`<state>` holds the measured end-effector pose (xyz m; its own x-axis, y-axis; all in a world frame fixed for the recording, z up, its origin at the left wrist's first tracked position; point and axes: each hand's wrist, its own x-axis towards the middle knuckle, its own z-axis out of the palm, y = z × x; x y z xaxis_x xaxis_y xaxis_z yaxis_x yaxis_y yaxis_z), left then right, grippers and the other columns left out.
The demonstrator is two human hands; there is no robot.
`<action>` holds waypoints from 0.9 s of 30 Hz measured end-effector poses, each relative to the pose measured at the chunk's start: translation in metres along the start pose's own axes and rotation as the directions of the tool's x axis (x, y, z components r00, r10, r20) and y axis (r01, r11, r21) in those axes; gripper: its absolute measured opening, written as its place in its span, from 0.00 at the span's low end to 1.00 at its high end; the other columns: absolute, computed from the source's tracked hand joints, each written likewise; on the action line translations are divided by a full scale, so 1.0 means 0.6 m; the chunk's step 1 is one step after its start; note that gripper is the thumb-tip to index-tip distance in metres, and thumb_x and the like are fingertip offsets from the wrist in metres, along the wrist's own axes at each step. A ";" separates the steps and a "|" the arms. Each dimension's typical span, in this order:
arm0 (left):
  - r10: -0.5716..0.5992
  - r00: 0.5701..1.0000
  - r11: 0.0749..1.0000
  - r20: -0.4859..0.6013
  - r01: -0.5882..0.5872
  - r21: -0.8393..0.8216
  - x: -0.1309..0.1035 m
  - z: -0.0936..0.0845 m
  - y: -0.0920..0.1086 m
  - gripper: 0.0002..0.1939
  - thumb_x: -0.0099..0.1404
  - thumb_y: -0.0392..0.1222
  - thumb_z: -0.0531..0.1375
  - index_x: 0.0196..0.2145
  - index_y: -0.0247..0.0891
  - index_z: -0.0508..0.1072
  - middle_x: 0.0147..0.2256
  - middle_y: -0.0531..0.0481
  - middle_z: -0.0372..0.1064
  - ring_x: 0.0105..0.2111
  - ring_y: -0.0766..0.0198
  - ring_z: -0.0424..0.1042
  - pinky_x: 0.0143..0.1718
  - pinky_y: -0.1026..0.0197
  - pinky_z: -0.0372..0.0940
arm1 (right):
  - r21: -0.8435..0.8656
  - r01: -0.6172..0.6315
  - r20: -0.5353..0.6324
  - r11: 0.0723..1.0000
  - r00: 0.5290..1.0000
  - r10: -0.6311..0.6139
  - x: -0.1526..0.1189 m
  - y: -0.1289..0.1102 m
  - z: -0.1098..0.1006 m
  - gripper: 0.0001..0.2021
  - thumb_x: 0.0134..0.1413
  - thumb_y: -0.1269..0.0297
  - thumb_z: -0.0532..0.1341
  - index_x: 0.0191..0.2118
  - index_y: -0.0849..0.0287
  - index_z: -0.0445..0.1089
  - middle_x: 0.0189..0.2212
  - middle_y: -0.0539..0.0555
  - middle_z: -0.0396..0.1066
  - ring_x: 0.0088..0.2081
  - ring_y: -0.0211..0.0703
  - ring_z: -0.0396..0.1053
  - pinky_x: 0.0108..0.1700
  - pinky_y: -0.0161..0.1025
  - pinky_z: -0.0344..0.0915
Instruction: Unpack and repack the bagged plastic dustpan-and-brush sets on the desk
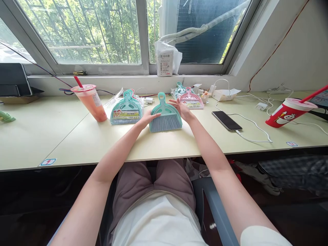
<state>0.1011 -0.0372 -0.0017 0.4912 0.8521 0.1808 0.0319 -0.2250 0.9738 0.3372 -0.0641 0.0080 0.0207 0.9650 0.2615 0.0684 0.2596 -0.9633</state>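
A teal mini dustpan with a matching hand brush (166, 121) stands upright at the table's front middle, its grey bristles facing me. My left hand (148, 118) grips its left edge, the thumb lying across the front. On the upper right edge is my right hand (182, 110), its fingers stretched toward the handle; part of its grip is hidden. To the left lies a wrapped dustpan and brush set (127, 109) in clear plastic. Behind my right hand are a wrapped pink set (191, 99) and a teal one (180, 89).
A tilted-looking drink cup (89, 102) stands at left, a red cup (288, 112) at far right. A black phone (227, 121) with a white cable lies right of my hand. Chargers, a paper tray (225, 94) and cables line the back. A white package (165, 61) sits on the sill.
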 end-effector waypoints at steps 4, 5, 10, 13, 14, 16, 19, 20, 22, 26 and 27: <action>-0.043 0.986 0.977 -0.162 0.008 -0.212 0.008 -0.011 -0.007 0.24 0.49 0.53 0.75 0.39 0.36 0.78 0.39 0.41 0.78 0.47 0.46 0.77 0.54 0.46 0.69 | -0.286 -0.008 -0.094 0.958 0.995 -0.020 0.012 0.040 -0.031 0.27 0.65 0.41 0.53 0.55 0.56 0.74 0.55 0.59 0.75 0.57 0.53 0.71 0.59 0.53 0.67; -0.037 0.975 0.962 -0.219 -0.024 -0.272 0.011 -0.015 -0.006 0.24 0.51 0.53 0.74 0.40 0.36 0.77 0.40 0.41 0.78 0.48 0.47 0.77 0.55 0.47 0.70 | -0.400 0.005 -0.098 0.917 0.994 -0.048 0.014 0.048 -0.029 0.27 0.65 0.43 0.54 0.55 0.57 0.74 0.56 0.60 0.74 0.59 0.55 0.69 0.62 0.55 0.63; -0.099 0.889 0.919 -0.447 -0.090 -0.383 0.020 -0.039 0.003 0.18 0.63 0.51 0.68 0.45 0.39 0.74 0.41 0.44 0.77 0.48 0.52 0.77 0.51 0.50 0.73 | -0.790 0.121 0.112 0.601 0.992 -0.054 0.009 0.066 0.024 0.26 0.64 0.47 0.58 0.62 0.53 0.71 0.72 0.57 0.53 0.74 0.58 0.44 0.72 0.58 0.45; -0.131 0.863 0.923 -0.489 -0.075 -0.378 0.018 -0.049 0.005 0.16 0.64 0.47 0.67 0.46 0.39 0.73 0.40 0.45 0.76 0.46 0.55 0.78 0.48 0.54 0.74 | -0.838 0.199 0.263 0.509 0.963 0.055 -0.006 0.062 0.058 0.27 0.66 0.47 0.56 0.67 0.44 0.63 0.74 0.51 0.46 0.75 0.58 0.36 0.71 0.67 0.40; -0.133 0.859 0.923 -0.495 -0.075 -0.377 0.016 -0.050 0.005 0.16 0.64 0.46 0.67 0.46 0.38 0.73 0.40 0.45 0.76 0.45 0.56 0.78 0.47 0.56 0.74 | -0.838 0.226 0.302 0.497 0.950 0.077 -0.010 0.059 0.065 0.26 0.66 0.47 0.56 0.67 0.42 0.62 0.74 0.50 0.45 0.75 0.58 0.36 0.70 0.70 0.39; -0.136 0.851 0.921 -0.507 -0.081 -0.381 0.012 -0.051 0.007 0.16 0.64 0.45 0.67 0.47 0.38 0.72 0.41 0.46 0.76 0.44 0.57 0.78 0.46 0.57 0.75 | -0.830 0.265 0.350 0.491 0.933 0.088 -0.015 0.051 0.073 0.23 0.67 0.47 0.55 0.64 0.41 0.67 0.73 0.50 0.50 0.74 0.59 0.40 0.68 0.71 0.41; -0.142 0.845 0.918 -0.515 -0.082 -0.387 0.009 -0.047 0.010 0.15 0.65 0.44 0.66 0.47 0.38 0.72 0.42 0.45 0.76 0.44 0.57 0.78 0.46 0.57 0.74 | -0.848 0.231 0.283 0.477 0.958 0.039 -0.014 0.037 0.066 0.18 0.68 0.48 0.54 0.49 0.48 0.78 0.65 0.53 0.65 0.67 0.58 0.57 0.66 0.63 0.50; -0.139 0.847 0.920 -0.514 -0.082 -0.384 0.008 -0.045 0.010 0.14 0.65 0.44 0.66 0.47 0.38 0.72 0.42 0.45 0.76 0.45 0.57 0.78 0.47 0.56 0.74 | -0.870 0.191 0.223 0.455 0.975 0.017 -0.012 0.033 0.059 0.20 0.69 0.48 0.53 0.42 0.51 0.80 0.60 0.56 0.70 0.64 0.58 0.61 0.65 0.61 0.53; -0.124 0.855 0.925 -0.503 -0.083 -0.370 0.008 -0.040 0.012 0.13 0.65 0.44 0.66 0.45 0.37 0.73 0.42 0.44 0.76 0.45 0.56 0.78 0.49 0.54 0.73 | -0.915 0.094 0.085 0.393 0.996 -0.040 -0.010 0.027 0.043 0.23 0.68 0.48 0.54 0.33 0.55 0.81 0.52 0.60 0.75 0.59 0.60 0.64 0.62 0.60 0.55; -0.091 0.874 0.931 -0.477 -0.095 -0.353 0.007 -0.030 0.013 0.12 0.65 0.44 0.65 0.44 0.36 0.74 0.43 0.43 0.76 0.47 0.54 0.77 0.52 0.51 0.72 | -0.881 0.105 0.052 0.461 0.991 -0.127 -0.011 0.024 0.017 0.14 0.60 0.52 0.66 0.46 0.54 0.80 0.53 0.60 0.73 0.60 0.59 0.63 0.62 0.56 0.59; -0.088 0.877 0.931 -0.472 -0.096 -0.353 0.007 -0.028 0.013 0.12 0.65 0.44 0.65 0.44 0.36 0.74 0.43 0.43 0.77 0.48 0.53 0.77 0.53 0.51 0.72 | -0.840 0.148 0.110 0.522 0.988 -0.104 -0.011 0.024 0.015 0.18 0.57 0.54 0.68 0.51 0.54 0.78 0.55 0.60 0.72 0.60 0.57 0.64 0.62 0.53 0.60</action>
<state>0.0888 -0.0274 0.0091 0.0174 0.9904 0.1375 -0.3242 -0.1245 0.9378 0.3291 -0.0666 -0.0083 -0.0964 0.9311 0.3518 0.8765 0.2468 -0.4132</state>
